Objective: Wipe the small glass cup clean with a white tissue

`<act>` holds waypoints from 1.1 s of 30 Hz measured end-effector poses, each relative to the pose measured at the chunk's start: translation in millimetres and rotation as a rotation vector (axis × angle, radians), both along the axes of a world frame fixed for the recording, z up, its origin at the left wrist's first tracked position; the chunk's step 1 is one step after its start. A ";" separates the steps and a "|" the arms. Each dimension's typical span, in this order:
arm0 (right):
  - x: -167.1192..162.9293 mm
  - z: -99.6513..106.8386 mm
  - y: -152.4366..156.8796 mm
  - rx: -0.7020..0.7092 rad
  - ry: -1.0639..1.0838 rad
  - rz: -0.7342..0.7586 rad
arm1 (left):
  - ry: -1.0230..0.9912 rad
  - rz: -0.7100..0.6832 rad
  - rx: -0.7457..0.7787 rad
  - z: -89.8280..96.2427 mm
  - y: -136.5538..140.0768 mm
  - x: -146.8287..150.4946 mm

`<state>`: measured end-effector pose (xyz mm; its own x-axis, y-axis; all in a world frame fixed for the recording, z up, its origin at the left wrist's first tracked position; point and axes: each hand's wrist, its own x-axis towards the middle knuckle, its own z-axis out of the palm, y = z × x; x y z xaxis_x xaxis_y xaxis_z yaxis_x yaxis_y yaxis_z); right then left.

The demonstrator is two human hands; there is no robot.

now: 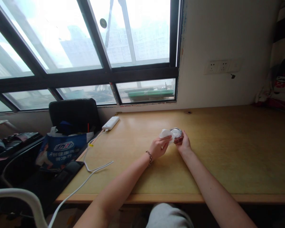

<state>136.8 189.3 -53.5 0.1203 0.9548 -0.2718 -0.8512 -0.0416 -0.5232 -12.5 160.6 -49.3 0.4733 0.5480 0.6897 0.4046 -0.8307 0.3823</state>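
My left hand [157, 148], with a bracelet [148, 157] on its wrist, pinches a crumpled white tissue [165, 133]. The tissue lies against the left side of a small round silvery object [176, 132] with a shiny rim. My right hand [184, 143] holds that round object from the right and below, fingers wrapped under it. Its pale, reflective face is turned up, and its exact kind cannot be made out. Both hands are close together above the wooden table [232, 152].
A white power bank [110, 123] with a white cable [86, 163] lies at the table's left edge. Left of the table, a blue bag [61, 150] rests on a black chair [73, 110]. Behind are a window [142, 74] and wall sockets [218, 66].
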 end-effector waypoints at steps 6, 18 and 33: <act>-0.6 0.8 -3.4 0.019 0.004 0.048 | -0.002 0.006 0.010 -1.4 -2.9 2.0; -4.7 2.0 -8.9 0.012 0.024 0.160 | 0.098 0.043 0.106 -1.5 -1.0 2.2; -10.8 8.3 -14.3 0.006 -0.005 0.168 | 0.048 0.148 0.062 -4.5 3.2 1.2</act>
<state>126.0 175.0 -45.1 -0.0399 0.9632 -0.2659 -0.8302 -0.1800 -0.5276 -11.3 163.8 -53.8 0.4238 0.5710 0.7031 0.5406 -0.7823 0.3094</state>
